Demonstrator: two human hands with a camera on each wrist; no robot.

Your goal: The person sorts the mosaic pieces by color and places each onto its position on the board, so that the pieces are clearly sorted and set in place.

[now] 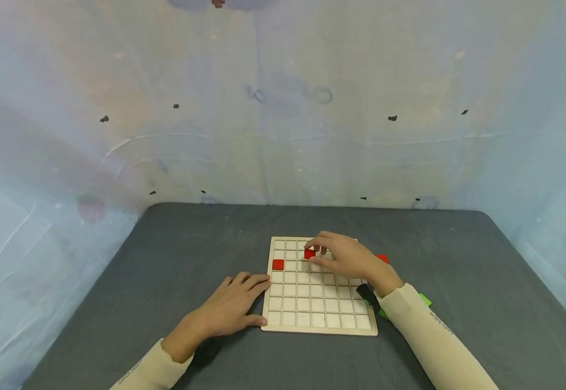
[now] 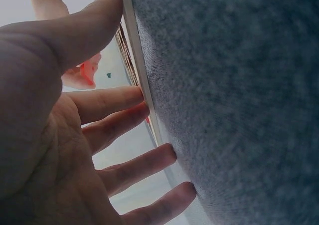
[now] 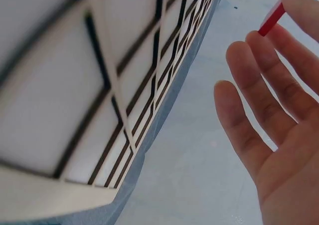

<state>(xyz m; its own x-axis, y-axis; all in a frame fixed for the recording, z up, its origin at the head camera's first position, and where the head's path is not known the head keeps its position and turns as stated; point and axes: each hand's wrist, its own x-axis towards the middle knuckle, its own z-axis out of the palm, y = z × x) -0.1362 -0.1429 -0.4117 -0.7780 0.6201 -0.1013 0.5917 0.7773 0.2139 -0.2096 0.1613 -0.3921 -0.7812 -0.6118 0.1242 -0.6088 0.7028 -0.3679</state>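
Observation:
A pale wooden grid board [image 1: 319,330] with rows of square cells lies on the grey table. One red square tile [image 1: 278,264] sits in a cell near its left edge. Over the far part of the board, my right hand [image 1: 346,259] pinches another red tile [image 1: 309,253] between thumb and fingers. The right wrist view shows that held tile [image 3: 272,19] raised off the grid, the other fingers spread. My left hand [image 1: 229,304] rests at the board's left side, fingers extended. Its thumb and fingertips meet the board's edge [image 2: 137,50] in the left wrist view.
More red [image 1: 382,258] shows past the board's right side, partly behind my right wrist. Bright green pieces [image 1: 425,299] lie partly hidden under the right forearm. A pale patterned curtain [image 1: 283,162] hangs behind the table [image 1: 205,233] and along both sides.

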